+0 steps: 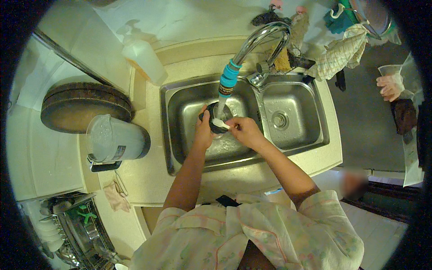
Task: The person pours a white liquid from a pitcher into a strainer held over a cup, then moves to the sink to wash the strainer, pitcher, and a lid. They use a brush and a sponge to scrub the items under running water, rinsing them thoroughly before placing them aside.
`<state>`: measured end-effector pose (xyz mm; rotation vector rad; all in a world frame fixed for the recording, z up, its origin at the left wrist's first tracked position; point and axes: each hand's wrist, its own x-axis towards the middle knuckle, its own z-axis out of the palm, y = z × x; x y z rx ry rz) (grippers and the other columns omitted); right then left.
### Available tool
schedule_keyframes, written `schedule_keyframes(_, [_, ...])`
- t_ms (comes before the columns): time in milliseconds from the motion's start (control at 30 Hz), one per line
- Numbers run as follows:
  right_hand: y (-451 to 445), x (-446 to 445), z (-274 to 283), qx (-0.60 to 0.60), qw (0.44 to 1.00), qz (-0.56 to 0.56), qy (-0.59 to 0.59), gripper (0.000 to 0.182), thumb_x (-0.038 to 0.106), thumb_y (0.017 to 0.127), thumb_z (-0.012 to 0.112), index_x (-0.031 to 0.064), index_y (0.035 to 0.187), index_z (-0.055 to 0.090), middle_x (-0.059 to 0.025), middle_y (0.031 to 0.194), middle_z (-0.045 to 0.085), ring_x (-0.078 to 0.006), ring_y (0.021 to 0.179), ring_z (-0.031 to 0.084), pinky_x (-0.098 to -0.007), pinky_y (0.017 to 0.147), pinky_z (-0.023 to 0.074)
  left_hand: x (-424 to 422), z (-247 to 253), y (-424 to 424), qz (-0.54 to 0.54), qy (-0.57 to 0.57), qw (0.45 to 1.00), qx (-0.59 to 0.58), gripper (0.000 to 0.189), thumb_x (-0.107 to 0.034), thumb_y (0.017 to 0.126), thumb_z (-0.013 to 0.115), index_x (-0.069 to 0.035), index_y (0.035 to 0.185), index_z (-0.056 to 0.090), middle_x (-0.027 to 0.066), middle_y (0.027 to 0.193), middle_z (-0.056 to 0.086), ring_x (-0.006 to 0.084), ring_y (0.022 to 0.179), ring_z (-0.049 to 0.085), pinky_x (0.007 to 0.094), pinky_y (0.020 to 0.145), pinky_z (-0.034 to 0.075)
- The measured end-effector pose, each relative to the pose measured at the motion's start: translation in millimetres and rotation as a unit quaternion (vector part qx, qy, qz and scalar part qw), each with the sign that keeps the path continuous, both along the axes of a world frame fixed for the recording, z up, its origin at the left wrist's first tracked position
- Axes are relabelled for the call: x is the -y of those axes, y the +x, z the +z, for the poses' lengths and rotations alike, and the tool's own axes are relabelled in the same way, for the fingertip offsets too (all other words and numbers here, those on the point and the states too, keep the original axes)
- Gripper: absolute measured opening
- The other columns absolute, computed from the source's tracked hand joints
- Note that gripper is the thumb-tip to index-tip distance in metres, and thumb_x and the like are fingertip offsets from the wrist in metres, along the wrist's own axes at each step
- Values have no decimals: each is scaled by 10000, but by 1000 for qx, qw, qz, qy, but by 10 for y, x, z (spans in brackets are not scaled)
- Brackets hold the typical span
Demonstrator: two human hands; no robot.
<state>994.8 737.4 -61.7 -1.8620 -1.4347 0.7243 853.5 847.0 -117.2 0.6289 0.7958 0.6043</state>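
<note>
My left hand grips a dark round hollow piece, perhaps a container base or cap, over the left sink basin. A stream of water runs into it from the blue nozzle of a chrome tap. Pinched in the fingertips of my right hand is a small white object, possibly a cloth or scrubber, held against the dark piece's near rim. The inside of the piece is partly hidden by the water and fingers.
Left of the sink is a clear jug with a dark base, before thick round wooden boards. A plastic bottle stands behind. Right are a second basin and a hanging checked cloth. A dish rack is lower left.
</note>
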Motion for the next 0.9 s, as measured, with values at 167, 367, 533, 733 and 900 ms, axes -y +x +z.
schedule_keyframes(167, [-145, -262, 175, 190, 980, -29, 44, 308, 22, 756, 618, 55, 1061, 635, -142, 927, 633, -332, 833, 636, -406, 704, 524, -126, -210, -29, -18, -71, 997, -5, 433, -420, 962, 452, -225, 1345, 408, 86, 1267, 511, 309, 1081, 576, 597, 752, 510])
schedule_keyframes(367, [-185, -388, -51, 288, 956, 12, 52, 383, 28, 709, 643, 117, 1081, 614, -89, 905, 591, -299, 824, 635, -405, 654, 529, -173, -288, 4, -30, -117, 993, 12, 419, -476, 951, 413, -201, 1264, 452, 93, 1213, 548, 344, 1059, 588, 670, 752, 471])
schedule_keyframes(533, [-182, -159, -60, 334, 940, 61, 38, 530, 22, 687, 646, 224, 1176, 613, -49, 906, 592, -235, 804, 636, -378, 598, 532, -188, -113, -1, -16, -154, 988, -20, 427, -459, 965, 352, -155, 1238, 475, 111, 1216, 553, 364, 1070, 581, 689, 797, 450])
schedule_keyframes(733, [4, 286, -24, 333, 936, 114, -2, 613, -4, 670, 638, 259, 1223, 605, -31, 896, 591, -223, 788, 625, -355, 611, 535, -221, -172, -8, -2, -176, 983, -49, 423, -441, 973, 350, -157, 1271, 449, 122, 1284, 511, 408, 1117, 547, 747, 835, 379])
schedule_keyframes(900, [112, 297, 11, 320, 935, 145, 43, 617, -4, 654, 640, 255, 1214, 615, -37, 914, 600, -233, 805, 626, -355, 630, 533, -218, -150, -45, -25, -158, 986, -50, 432, -441, 973, 375, -165, 1303, 418, 116, 1290, 504, 391, 1158, 523, 719, 831, 415])
